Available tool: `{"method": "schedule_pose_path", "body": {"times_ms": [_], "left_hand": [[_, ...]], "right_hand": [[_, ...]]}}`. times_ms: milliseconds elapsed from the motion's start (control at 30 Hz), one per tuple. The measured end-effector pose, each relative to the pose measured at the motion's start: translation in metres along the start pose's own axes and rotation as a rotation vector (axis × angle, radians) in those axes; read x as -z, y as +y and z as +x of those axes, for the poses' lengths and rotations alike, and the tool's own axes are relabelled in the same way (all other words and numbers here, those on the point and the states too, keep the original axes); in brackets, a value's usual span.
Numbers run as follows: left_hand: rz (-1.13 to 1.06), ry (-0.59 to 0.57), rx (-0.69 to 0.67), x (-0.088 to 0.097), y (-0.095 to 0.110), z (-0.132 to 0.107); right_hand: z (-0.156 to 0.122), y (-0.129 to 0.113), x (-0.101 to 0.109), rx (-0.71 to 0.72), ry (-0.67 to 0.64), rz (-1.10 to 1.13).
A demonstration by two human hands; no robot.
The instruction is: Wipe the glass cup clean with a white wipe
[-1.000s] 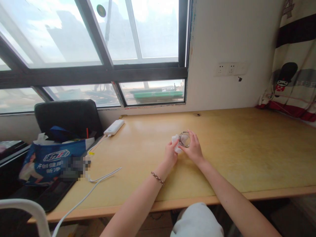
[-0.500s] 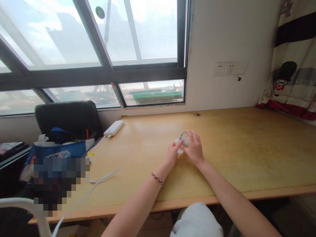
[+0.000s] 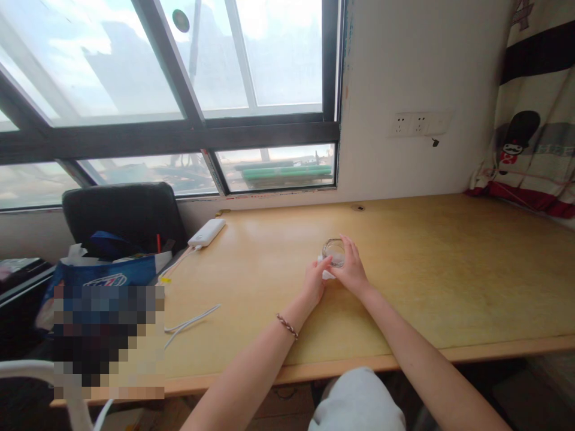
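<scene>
My right hand point(image 3: 353, 270) is closed around the right side of a small, round, clear glass container point(image 3: 333, 251), held over the desk. Its round rim faces up towards me. In my left hand point(image 3: 314, 281) is a crumpled white tissue point(image 3: 329, 275), pressed against the near left side of the glass. The left thumb lies across the glass's near edge. The fingers beneath the tissue are partly hidden.
A pale wooden desk point(image 3: 426, 269) spreads around both hands. At its left lie a white power bank point(image 3: 207, 233) and a white cable point(image 3: 192, 319). A blue bag point(image 3: 108, 272) rests by a dark chair point(image 3: 123, 209); a curtain point(image 3: 534, 131) hangs at right.
The glass has tilted, so its opening shows wider and it sits slightly further left. The tissue has shifted lower against it, and both hands have moved only a little.
</scene>
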State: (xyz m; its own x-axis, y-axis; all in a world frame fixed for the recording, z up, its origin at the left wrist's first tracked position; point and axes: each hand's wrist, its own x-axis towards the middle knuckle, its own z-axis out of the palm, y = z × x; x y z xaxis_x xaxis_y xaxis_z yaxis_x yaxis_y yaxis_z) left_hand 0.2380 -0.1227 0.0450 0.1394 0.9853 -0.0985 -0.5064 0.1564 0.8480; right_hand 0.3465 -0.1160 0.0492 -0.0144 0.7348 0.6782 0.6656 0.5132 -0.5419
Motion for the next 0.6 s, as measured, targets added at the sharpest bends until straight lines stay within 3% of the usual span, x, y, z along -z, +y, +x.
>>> {"method": "schedule_pose_path", "body": {"times_ms": [267, 467, 600], "left_hand": [[-0.099, -0.015, -0.083, 0.007, 0.005, 0.006], [-0.001, -0.007, -0.053, 0.010, 0.004, 0.007], [0.095, -0.026, -0.110, 0.012, 0.003, 0.010]], "right_hand": [[-0.001, 0.007, -0.006, -0.128, 0.021, 0.096], [0.001, 0.007, -0.006, -0.147, 0.028, 0.113], [0.002, 0.003, -0.004, -0.192, 0.058, 0.136]]}}
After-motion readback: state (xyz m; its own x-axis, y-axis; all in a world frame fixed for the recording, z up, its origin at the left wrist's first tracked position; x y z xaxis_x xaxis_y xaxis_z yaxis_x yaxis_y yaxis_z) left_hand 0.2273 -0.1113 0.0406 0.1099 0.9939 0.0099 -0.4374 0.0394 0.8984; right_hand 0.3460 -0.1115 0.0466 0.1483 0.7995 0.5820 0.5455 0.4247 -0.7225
